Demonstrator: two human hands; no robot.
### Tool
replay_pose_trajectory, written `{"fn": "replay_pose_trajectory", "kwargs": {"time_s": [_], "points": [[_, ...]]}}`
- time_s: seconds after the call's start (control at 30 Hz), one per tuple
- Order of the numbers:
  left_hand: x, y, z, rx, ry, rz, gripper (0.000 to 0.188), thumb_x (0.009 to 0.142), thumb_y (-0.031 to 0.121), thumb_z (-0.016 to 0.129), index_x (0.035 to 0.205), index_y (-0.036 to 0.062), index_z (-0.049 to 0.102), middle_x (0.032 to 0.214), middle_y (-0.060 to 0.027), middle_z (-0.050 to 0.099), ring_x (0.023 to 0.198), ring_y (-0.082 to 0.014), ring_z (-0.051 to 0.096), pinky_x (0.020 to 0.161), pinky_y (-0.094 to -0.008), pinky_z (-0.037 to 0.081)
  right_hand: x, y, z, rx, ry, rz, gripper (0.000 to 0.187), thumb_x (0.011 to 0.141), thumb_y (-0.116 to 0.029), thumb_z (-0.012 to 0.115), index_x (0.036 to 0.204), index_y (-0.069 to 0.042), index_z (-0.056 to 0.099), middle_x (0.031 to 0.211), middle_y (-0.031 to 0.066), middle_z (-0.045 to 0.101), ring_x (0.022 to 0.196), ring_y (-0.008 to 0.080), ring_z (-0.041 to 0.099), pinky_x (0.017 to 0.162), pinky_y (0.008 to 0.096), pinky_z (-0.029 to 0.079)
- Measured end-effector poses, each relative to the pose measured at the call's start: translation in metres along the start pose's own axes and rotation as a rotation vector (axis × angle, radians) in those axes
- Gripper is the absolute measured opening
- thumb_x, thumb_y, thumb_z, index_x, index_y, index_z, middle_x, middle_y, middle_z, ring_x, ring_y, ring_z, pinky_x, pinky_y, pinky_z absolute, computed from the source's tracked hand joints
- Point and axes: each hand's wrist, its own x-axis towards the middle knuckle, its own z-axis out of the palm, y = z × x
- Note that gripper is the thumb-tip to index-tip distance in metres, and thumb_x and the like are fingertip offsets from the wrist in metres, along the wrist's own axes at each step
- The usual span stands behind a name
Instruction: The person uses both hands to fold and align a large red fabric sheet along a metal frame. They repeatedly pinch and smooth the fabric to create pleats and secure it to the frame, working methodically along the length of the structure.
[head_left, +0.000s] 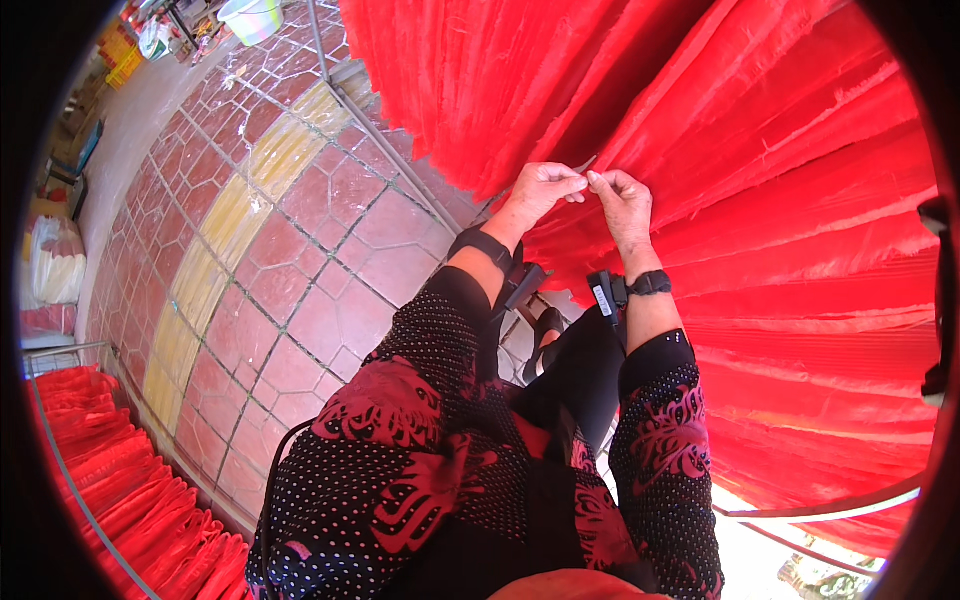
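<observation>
Both hands meet in front of a large hanging mass of pleated red fabric [800, 160]. My left hand [545, 190] is closed in a pinch, thumb against the fingers. Close beside it, my right hand [625, 200] pinches too, its fingertips almost touching the left thumb. A thin, pale, pointed sliver [586, 163] shows just above the fingertips; its kind is too small to tell. What lies between the fingers is hidden. Dark straps with small black devices circle both wrists.
More gathered red fabric [140, 490] hangs on a metal rail at lower left. Red paving tiles with a yellow band [215, 270] cover the floor. A pale bucket [251, 20] stands far left, with a white sack [57, 260] along the edge. A curved metal bar [830, 510] runs at lower right.
</observation>
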Motion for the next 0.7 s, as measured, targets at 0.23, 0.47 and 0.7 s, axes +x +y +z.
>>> {"fn": "replay_pose_trajectory", "kwargs": {"time_s": [0.23, 0.47, 0.7], "points": [[-0.001, 0.004, -0.002, -0.08, -0.018, -0.069, 0.017, 0.091, 0.016, 0.071, 0.099, 0.0003, 0.071, 0.086, -0.0069, 0.07, 0.08, -0.0151, 0.067, 0.077, -0.0279, 0.053, 0.0, 0.002, -0.003, -0.062, 0.005, -0.08, 0.018, 0.091, -0.016, 0.071, 0.08, -0.001, 0.069, 0.064, -0.0045, 0.058, 0.065, 0.0037, 0.047, 0.06, 0.0243, 0.044], [-0.001, 0.0, -0.003, -0.113, 0.02, -0.056, 0.015, 0.09, 0.014, 0.071, 0.097, 0.0006, 0.071, 0.083, -0.0064, 0.069, 0.076, -0.015, 0.065, 0.073, -0.0279, 0.051, -0.001, 0.001, -0.005, -0.047, -0.055, -0.041, 0.018, 0.094, -0.017, 0.068, 0.086, -0.001, 0.07, 0.079, -0.0015, 0.068, 0.077, 0.0053, 0.058, 0.074, 0.0233, 0.048], [0.001, 0.001, -0.006, -0.07, 0.115, -0.088, 0.015, 0.089, 0.015, 0.073, 0.096, 0.0016, 0.072, 0.08, -0.0053, 0.069, 0.073, -0.0137, 0.064, 0.07, -0.0258, 0.049, -0.002, 0.012, -0.005, 0.052, -0.101, 0.01, 0.013, 0.095, -0.013, 0.066, 0.095, 0.0, 0.069, 0.087, 0.0, 0.069, 0.082, 0.0081, 0.063, 0.08, 0.0237, 0.051]]}}
